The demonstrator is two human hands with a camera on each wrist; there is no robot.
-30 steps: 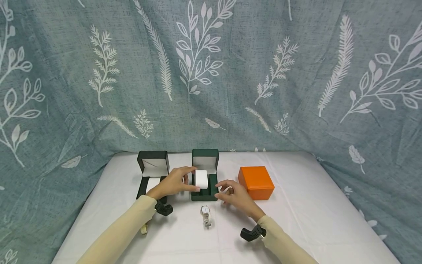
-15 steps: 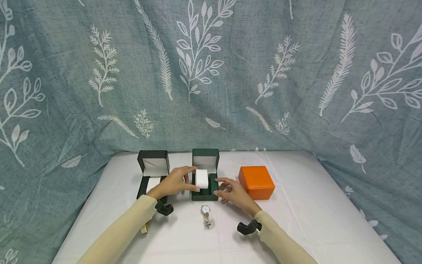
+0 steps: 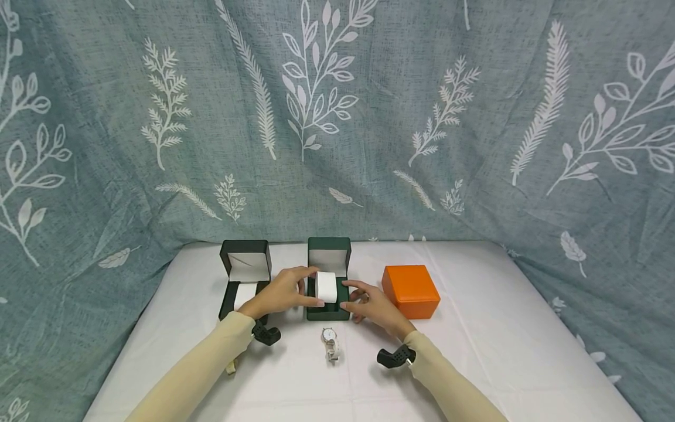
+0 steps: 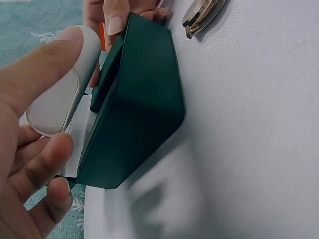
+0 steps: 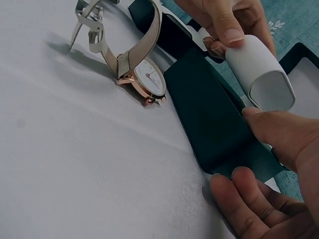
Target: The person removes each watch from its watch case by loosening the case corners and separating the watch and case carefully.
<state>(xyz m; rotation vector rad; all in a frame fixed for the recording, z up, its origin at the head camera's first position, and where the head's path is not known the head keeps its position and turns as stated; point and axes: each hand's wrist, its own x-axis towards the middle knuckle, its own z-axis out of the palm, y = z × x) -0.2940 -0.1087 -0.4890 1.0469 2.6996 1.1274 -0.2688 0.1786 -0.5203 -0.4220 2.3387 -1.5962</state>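
My left hand (image 3: 282, 291) pinches a white watch cushion (image 3: 327, 287) between thumb and fingers, tilted over the green watch box (image 3: 314, 316). That box stands with its lid raised at the back. At its right side is my right hand (image 3: 378, 309); in the right wrist view the thumb lies on the rim and the fingers curl against the outer wall (image 5: 209, 119). A wristwatch (image 3: 329, 336) with a pale strap rests on the cloth before the box. Its rose-gold case and white dial (image 5: 150, 77) show in the right wrist view.
Left of the green box stands an open black watch box (image 3: 245, 248) with a white cushion (image 3: 245, 293), partly behind my left hand. A closed orange box (image 3: 411, 287) is on the right. A pale strap end (image 3: 231, 367) shows beside my left sleeve. A leaf-patterned curtain (image 3: 337, 146) hangs behind.
My left hand has shifted slightly right with the white cushion. My right hand has moved a little left, up to the green box's side. The boxes and wristwatch have stayed put.
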